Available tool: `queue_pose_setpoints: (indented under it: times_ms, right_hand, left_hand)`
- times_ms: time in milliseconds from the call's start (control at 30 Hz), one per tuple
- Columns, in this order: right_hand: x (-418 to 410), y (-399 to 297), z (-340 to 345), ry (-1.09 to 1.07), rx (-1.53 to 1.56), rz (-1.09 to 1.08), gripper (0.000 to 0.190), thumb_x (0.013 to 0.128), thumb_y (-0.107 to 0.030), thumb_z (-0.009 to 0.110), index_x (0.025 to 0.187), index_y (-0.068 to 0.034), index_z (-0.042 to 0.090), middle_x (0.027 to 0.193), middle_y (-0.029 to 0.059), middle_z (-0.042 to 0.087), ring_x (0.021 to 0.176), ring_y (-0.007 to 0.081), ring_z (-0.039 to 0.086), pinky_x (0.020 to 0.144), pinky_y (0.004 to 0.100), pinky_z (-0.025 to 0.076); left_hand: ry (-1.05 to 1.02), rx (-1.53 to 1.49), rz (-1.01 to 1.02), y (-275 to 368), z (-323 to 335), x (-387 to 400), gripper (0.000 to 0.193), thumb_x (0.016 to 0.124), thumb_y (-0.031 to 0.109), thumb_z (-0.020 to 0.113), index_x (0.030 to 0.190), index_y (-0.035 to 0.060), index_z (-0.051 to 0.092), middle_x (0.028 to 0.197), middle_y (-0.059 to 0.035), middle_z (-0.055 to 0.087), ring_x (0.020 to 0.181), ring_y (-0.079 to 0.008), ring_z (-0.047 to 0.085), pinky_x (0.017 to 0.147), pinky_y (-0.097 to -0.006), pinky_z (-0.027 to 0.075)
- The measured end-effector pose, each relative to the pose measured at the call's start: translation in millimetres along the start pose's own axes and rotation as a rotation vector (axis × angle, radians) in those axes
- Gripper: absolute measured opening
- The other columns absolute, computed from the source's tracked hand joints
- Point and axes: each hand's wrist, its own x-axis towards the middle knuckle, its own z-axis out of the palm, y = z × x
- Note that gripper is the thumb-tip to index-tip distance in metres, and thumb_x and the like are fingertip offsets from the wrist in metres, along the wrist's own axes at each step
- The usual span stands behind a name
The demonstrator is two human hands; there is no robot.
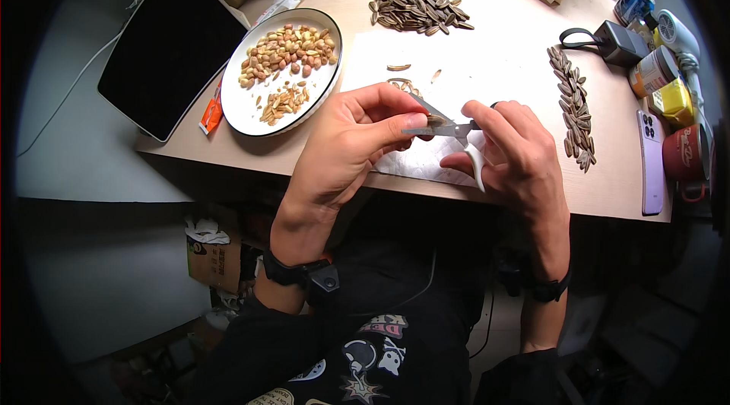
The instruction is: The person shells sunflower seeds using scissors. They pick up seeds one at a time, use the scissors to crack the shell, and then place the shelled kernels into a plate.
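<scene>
Between the thumb and fingertips of my left hand (359,131) is a sunflower seed (436,120). My right hand (513,148) grips a pair of small scissors (456,130) by the handles, one of them white. The scissor blades are parted, with the seed between them. Beneath both hands lies a white paper sheet (410,162) on the table. Behind my left fingers, partly hidden, are seed shells (404,84), with a loose shell (398,68) a little farther off. A heap of unshelled sunflower seeds (419,5) lies at the back.
A white dark-rimmed plate (231,102) holds peanuts (291,51) and shelled kernels (285,104) at the left. Beyond it leans a dark-screened tablet (171,51). Rightward lie a long seed pile (573,108), a phone (651,162), a red mug (684,151) and a power bank (621,43).
</scene>
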Motion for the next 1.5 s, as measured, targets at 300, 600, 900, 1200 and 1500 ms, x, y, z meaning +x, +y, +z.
queue_pose_setpoints:
  times_ms: [300, 600, 900, 1200, 1500]
  right_hand:
    - [1, -2, -1, 0.003, -0.007, -0.008, 0.047, 0.071, -0.034, 0.086, 0.102, -0.005, 0.065, 0.072, 0.0058, 0.053, 0.067, 0.0233, 0.054, 0.064, 0.0363, 0.044]
    - [0, 0, 0, 0.009, -0.002, 0.009, 0.044, 0.071, -0.033, 0.086, 0.099, -0.006, 0.065, 0.071, 0.0052, 0.053, 0.067, 0.0228, 0.054, 0.064, 0.0362, 0.044]
    - [0, 0, -1, 0.0, -0.002, 0.022, 0.043, 0.071, -0.031, 0.086, 0.099, -0.006, 0.065, 0.071, 0.0049, 0.053, 0.067, 0.0226, 0.055, 0.063, 0.0364, 0.044]
    - [2, -2, -3, -0.012, -0.014, 0.018, 0.044, 0.07, -0.029, 0.086, 0.1, -0.005, 0.065, 0.072, 0.0062, 0.054, 0.068, 0.024, 0.056, 0.065, 0.0367, 0.045]
    - [1, -2, 1, 0.143, 0.02, 0.101, 0.064, 0.061, -0.025, 0.091, 0.115, -0.002, 0.065, 0.075, 0.0068, 0.055, 0.068, 0.0217, 0.056, 0.061, 0.0353, 0.047]
  left_hand:
    - [-0.028, -0.031, -0.009, -1, -5, 0, 0.009, 0.091, 0.003, 0.071, 0.098, 0.0012, 0.065, 0.094, -0.0084, 0.07, 0.084, -0.0117, 0.068, 0.073, -0.0221, 0.053]
    - [-0.045, -0.068, 0.003, -5, -7, 2, 0.008, 0.092, 0.003, 0.07, 0.098, 0.0016, 0.065, 0.094, -0.009, 0.071, 0.086, -0.0134, 0.07, 0.074, -0.0223, 0.056]
    - [-0.038, -0.047, 0.02, -8, -7, 2, 0.009, 0.092, 0.005, 0.071, 0.099, 0.0016, 0.065, 0.094, -0.0096, 0.071, 0.086, -0.0139, 0.07, 0.074, -0.0225, 0.056]
    - [-0.023, -0.039, 0.016, -10, -8, 0, 0.01, 0.093, 0.006, 0.07, 0.1, 0.0024, 0.065, 0.095, -0.0083, 0.07, 0.087, -0.012, 0.069, 0.075, -0.0222, 0.056]
    - [0.024, -0.123, 0.002, 0, 1, 1, 0.012, 0.095, 0.009, 0.068, 0.103, 0.0014, 0.063, 0.092, -0.0078, 0.066, 0.08, -0.0094, 0.063, 0.073, -0.021, 0.055]
